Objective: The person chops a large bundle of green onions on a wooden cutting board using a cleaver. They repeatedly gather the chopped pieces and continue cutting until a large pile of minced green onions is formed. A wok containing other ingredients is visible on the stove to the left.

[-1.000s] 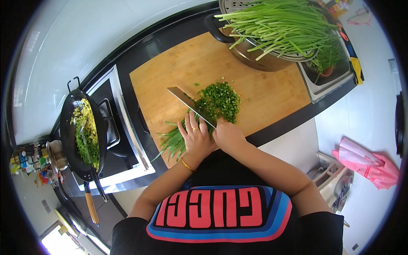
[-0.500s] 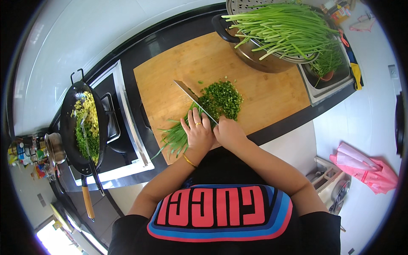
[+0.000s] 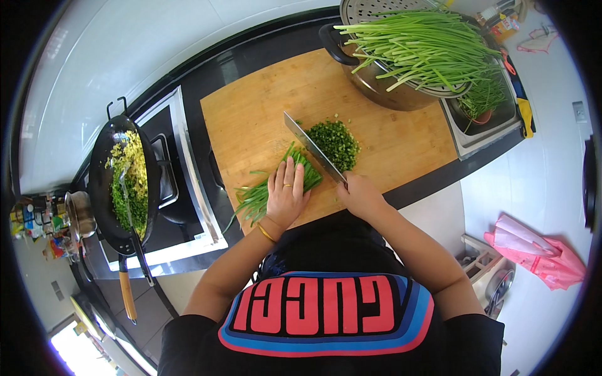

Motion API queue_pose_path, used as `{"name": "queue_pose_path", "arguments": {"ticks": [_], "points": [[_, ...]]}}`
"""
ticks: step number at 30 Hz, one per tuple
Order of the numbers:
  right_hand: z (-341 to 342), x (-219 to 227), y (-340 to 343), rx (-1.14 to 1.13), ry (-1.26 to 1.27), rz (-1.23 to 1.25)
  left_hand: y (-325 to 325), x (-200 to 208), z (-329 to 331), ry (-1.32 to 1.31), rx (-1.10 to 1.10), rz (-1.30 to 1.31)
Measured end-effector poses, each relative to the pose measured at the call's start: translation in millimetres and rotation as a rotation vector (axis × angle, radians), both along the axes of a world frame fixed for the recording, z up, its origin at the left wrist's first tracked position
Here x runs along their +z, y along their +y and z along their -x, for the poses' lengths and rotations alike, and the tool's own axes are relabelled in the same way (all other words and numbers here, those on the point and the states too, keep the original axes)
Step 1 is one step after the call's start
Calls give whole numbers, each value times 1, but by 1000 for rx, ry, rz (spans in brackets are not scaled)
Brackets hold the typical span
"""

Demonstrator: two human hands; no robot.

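Observation:
My right hand [image 3: 362, 197] is closed round the handle of a kitchen knife [image 3: 311, 148], hiding most of the handle. The broad blade points up and to the left across the wooden cutting board [image 3: 251, 100]. Right of the blade lies a pile of finely chopped garlic chives [image 3: 335, 144], some of it touching or near the steel. On the blade's left, my left hand [image 3: 287, 195] rests over a bunch of uncut garlic chives [image 3: 252, 199], fingers curved across the stalks and holding them to the board. The bunch's middle is hidden under that hand.
At left, a black wok [image 3: 100, 188] holds yellow egg-like bits, chopped greens and a metal utensil, over a stove [image 3: 179, 207]. A steel pot [image 3: 382, 91] at back right bears a perforated tray heaped with long chives [image 3: 420, 50]. Beside it is a sink [image 3: 470, 141].
The knife and my right hand have moved right, away from my left hand, and the blade now stands between bunch and pile. My left hand has shifted slightly left and down.

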State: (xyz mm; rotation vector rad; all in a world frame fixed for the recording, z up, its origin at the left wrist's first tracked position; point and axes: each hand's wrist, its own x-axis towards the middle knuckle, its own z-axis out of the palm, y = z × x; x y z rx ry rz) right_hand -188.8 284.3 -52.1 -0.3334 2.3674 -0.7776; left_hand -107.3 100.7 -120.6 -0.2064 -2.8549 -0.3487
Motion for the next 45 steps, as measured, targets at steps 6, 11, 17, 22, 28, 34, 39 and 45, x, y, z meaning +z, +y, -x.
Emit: {"name": "queue_pose_path", "arguments": {"ticks": [6,11,17,22,28,34,39,45], "points": [[-3,19,5,39,47,-21,5,-1,2,-53,52,71],[-6,25,11,165,44,-55,9,12,1,-125,64,75],[-9,17,8,95,27,-33,6,7,1,-28,128,85],[-4,50,6,134,-1,-68,4,1,1,30,159,-99],[-6,42,8,196,-3,-115,2,-1,4,107,163,-101],[-18,3,-7,82,63,-62,5,-4,4,125,184,-118],[-7,4,-5,55,-17,-9,5,-2,3,103,180,-46],[-6,44,5,37,-26,7,6,4,1,64,151,9]]}}
